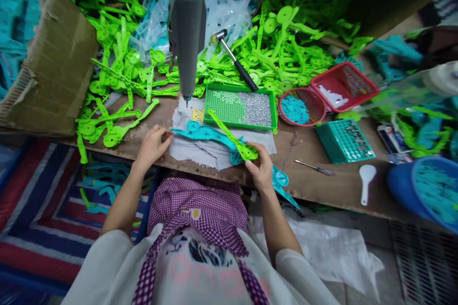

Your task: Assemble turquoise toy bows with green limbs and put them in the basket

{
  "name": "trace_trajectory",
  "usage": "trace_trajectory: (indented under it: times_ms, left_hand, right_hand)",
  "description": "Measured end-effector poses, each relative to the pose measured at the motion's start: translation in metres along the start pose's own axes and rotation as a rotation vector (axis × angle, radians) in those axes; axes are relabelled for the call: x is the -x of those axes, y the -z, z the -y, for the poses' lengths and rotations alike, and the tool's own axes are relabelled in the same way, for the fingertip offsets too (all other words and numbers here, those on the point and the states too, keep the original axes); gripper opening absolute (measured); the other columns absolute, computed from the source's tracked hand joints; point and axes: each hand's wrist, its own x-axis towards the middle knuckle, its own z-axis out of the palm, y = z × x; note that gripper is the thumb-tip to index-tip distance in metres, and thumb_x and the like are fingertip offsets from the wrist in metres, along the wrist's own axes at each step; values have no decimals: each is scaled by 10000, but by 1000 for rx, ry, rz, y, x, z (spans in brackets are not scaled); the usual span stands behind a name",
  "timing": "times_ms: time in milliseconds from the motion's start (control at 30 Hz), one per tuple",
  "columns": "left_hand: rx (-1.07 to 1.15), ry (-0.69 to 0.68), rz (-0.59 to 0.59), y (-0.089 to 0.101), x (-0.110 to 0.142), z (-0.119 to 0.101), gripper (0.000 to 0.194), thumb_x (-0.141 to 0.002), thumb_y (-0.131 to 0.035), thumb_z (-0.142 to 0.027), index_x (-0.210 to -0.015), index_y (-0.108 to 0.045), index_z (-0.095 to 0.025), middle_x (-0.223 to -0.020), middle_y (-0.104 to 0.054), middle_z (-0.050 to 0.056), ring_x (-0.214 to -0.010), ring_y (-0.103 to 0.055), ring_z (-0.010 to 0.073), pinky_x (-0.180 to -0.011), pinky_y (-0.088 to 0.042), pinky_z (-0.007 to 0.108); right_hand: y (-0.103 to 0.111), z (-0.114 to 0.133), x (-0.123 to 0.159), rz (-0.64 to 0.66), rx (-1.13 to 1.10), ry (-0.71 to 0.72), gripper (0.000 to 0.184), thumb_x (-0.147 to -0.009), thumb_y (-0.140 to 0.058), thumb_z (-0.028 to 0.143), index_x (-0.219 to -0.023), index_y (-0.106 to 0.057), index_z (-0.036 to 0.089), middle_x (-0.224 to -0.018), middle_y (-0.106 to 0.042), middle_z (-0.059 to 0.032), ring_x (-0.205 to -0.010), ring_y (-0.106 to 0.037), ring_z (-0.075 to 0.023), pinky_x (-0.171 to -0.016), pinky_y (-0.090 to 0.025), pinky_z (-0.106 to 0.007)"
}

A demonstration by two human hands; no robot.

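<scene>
My right hand is closed on a lime green plastic arm and the teal plastic arm crossed under it, gripping them where they overlap at the bench's front edge. My left hand rests on a white cloth, fingers curled, fingertips pinching the teal arm's left tip. A grey press machine hangs over the cloth, its pointed tip just above it. Another teal piece hangs off the bench edge below my right wrist.
A green tray of small silver pieces sits behind the cloth, a hammer above it. Red baskets, a teal tray, white spoon, blue tub lie right. Green plastic parts and cardboard fill the left.
</scene>
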Motion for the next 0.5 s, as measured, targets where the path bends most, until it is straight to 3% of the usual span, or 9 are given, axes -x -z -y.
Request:
trace_trajectory:
  times_ms: [100,233,500]
  left_hand:
    - [12,19,-42,-9,-19,3,130,-864,-614,-265,-884,-694,-165,-821,-650,41,-746,-624,165,-755,-519,293]
    - [49,29,-121,-23,-15,1,156,-852,-665,-319,-827,-724,-176,-790,-675,36,-677,-607,152,-694,-503,278]
    - [-142,16,-68,-41,-12,-8,148,-899,-611,-281,-824,-690,-180,-845,-672,59,-775,-624,205,-710,-465,313]
  right_hand:
    - [-1,1,0,20,1,-13,535,-802,-596,615,-1153,-622,212,-1041,-640,-93,-994,-615,-278,-873,-494,-437]
    - [-2,1,0,18,-12,-19,520,-800,-609,597,-1154,-621,216,-1051,-639,-92,-1000,-609,-283,-880,-488,-441]
    - [0,2,-1,37,-14,-31,534,-805,-587,620,-1157,-614,221,-1057,-639,-99,-1016,-610,-290,-885,-494,-454]
